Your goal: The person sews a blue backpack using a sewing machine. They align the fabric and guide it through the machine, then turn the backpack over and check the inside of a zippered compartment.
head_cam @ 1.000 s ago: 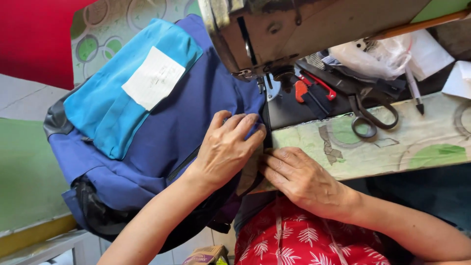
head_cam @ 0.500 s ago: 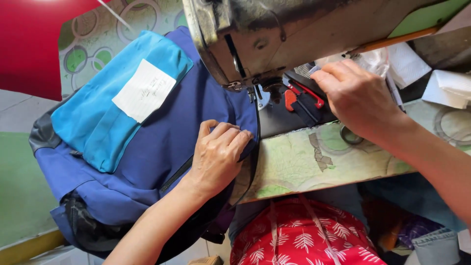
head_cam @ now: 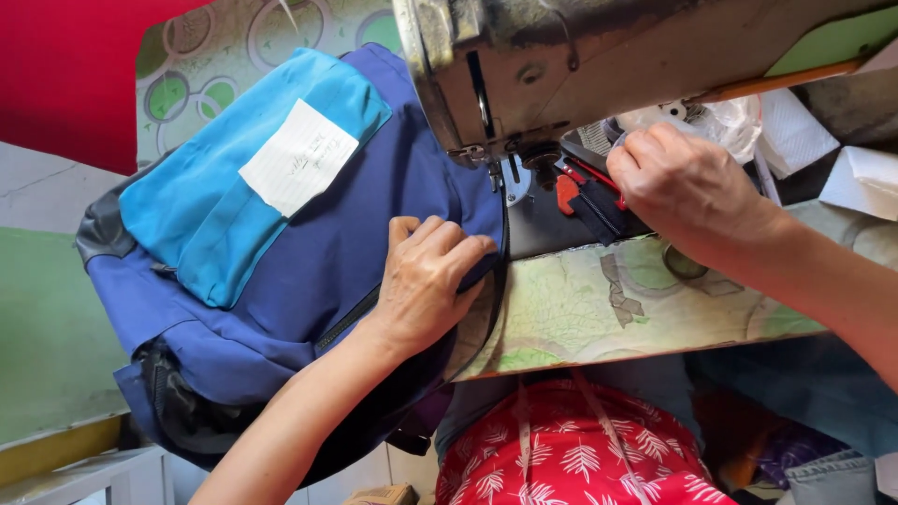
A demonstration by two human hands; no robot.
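While you lean over the sewing table, this is how things lie:

Left hand: your left hand (head_cam: 426, 281) lies palm down on the backpack (head_cam: 309, 271), fingers (head_cam: 440, 238) spread flat and pressing the dark blue cloth, gripping nothing.
Right hand: your right hand (head_cam: 687, 187) is up at the far right, behind the machine head, fingers curled together near the red-handled tool (head_cam: 575, 187); you cannot tell from this view whether it is pinching anything.
Hands together or apart: well apart, with the needle area between them.
Backpack: dark blue with a light blue front pocket (head_cam: 238, 187), it lies to the left, draped over the left edge of the table and hanging down toward you; its right edge reaches under the machine head.
Paper label: a white slip (head_cam: 299, 168) sits on the light blue pocket, tilted.
Zipper: a dark zipper line (head_cam: 346, 318) runs slantwise across the blue cloth, just left of your left wrist.
Sewing machine: the worn metal head (head_cam: 561, 65) fills the far middle, its presser foot (head_cam: 510, 178) just beyond your left fingertips.
Table: the patterned green top (head_cam: 599, 309) lies to the right of the bag, under your right forearm.
Far right: white paper and a clear plastic bag (head_cam: 739, 122) lie beyond your right hand.
Near: red leaf-print cloth (head_cam: 571, 449) shows below the table edge.
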